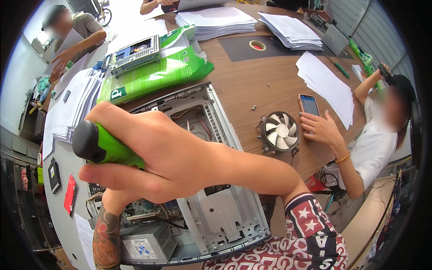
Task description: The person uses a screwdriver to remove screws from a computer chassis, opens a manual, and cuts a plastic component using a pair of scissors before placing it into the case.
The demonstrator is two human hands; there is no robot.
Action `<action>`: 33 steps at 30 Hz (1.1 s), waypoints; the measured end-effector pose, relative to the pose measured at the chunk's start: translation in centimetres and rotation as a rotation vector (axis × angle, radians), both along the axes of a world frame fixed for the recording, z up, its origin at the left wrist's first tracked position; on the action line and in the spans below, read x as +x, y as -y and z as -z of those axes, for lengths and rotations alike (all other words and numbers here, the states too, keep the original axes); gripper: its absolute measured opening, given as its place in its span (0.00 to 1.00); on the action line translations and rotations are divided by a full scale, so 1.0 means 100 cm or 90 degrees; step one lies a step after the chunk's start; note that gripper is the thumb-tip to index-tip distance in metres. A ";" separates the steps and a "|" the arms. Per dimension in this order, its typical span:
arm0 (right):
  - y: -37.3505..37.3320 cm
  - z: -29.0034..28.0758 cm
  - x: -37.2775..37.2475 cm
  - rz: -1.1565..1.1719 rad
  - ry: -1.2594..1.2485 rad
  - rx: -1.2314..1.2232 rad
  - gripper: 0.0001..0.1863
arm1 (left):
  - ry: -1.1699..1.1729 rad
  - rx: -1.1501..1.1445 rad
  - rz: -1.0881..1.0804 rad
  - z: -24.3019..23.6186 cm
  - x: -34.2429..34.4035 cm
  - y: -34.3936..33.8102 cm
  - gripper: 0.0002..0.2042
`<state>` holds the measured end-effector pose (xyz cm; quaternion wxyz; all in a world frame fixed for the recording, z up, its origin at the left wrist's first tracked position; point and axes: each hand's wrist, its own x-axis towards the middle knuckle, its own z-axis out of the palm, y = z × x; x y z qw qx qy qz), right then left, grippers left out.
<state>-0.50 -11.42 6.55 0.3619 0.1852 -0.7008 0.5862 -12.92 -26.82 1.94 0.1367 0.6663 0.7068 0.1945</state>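
Brown, wood-grained bench (243, 72) carries at its near edge an opened computer case (225, 220): stiff sheet metal, probably fairly heavy, best held by its outer frame. A boxy grey power supply (150, 247) sits inside it, toward the near left corner. To the case's right, nearer the bench's right edge, stands a cooling fan (281, 130) with blades that look brittle. Smallest is a green-and-black tool handle (114, 146), above the left part of the case; it looks light and firm, easy to take around its thick barrel. The right grip (155, 146) is closed on it, thumb below and a bent finger above, the right forearm (252, 168) crossing from the near edge. A tattooed left forearm (107, 238) rises beneath; the left grip is hidden, so its state cannot be told.
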 end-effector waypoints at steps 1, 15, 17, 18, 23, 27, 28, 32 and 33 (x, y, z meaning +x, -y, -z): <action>0.000 0.000 0.000 -0.005 0.003 0.000 0.21 | 0.002 0.000 -0.003 0.000 -0.001 0.001 0.12; 0.001 -0.001 0.001 -0.033 0.016 0.000 0.20 | 0.018 0.000 -0.042 0.002 -0.005 0.010 0.14; 0.000 -0.003 0.003 -0.051 0.035 -0.017 0.20 | 0.018 0.001 -0.043 0.002 -0.005 0.011 0.14; 0.000 -0.002 0.002 -0.063 0.045 -0.028 0.20 | 0.017 0.002 -0.047 0.003 -0.006 0.013 0.14; 0.001 -0.001 0.003 -0.048 0.026 -0.014 0.20 | 0.023 0.009 -0.044 0.006 -0.006 0.004 0.15; 0.000 -0.001 0.004 -0.047 0.024 -0.026 0.19 | 0.034 0.017 -0.038 0.008 -0.003 -0.002 0.15; -0.001 -0.001 0.004 -0.049 0.027 -0.031 0.19 | 0.036 0.019 -0.037 0.009 -0.002 -0.003 0.16; -0.002 -0.003 0.002 -0.039 0.044 -0.022 0.19 | 0.048 0.040 -0.027 0.010 -0.003 -0.007 0.16; 0.000 -0.004 0.001 -0.008 0.034 0.001 0.19 | 0.054 0.050 -0.022 0.011 -0.002 -0.008 0.16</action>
